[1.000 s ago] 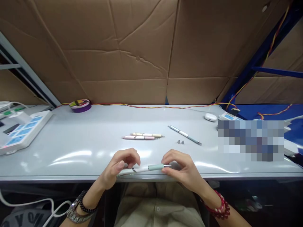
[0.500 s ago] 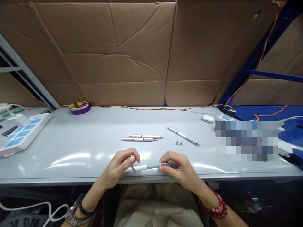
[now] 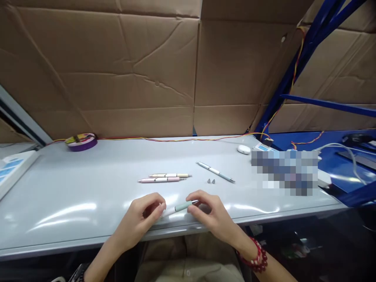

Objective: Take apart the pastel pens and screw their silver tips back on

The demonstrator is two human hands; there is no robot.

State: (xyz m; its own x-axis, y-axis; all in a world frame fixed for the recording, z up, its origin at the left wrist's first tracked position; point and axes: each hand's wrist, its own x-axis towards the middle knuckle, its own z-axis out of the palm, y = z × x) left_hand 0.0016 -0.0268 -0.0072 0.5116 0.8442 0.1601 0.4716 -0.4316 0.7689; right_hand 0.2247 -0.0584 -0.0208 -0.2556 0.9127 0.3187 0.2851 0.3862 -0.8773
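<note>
Near the front edge of the table, a green and white pen [image 3: 182, 206] is held between my two hands, its metal tip pointing right and slightly up. My left hand [image 3: 141, 215] pinches the white rear end, which its fingers partly hide. At the other end, the thumb and fingers of my right hand [image 3: 210, 211] close round the pen by its tip. Beyond my hands lie a pink pen [image 3: 161, 180] and a cream pen [image 3: 173, 176], side by side. Farther right are a blue-grey and white pen [image 3: 216, 171] and two small grey pieces [image 3: 211, 181].
A purple round tape roll [image 3: 81, 142] sits at the back left, and a white earbud case [image 3: 243, 149] at the back right. Power strips [image 3: 17, 168] stand at both sides. Thin red and yellow wires [image 3: 164, 140] run along the cardboard wall [image 3: 147, 58].
The view has turned to the right. My left fingers have come together on the pen's rear end, and the pen now slants up more toward its tip. The other pens lie still.
</note>
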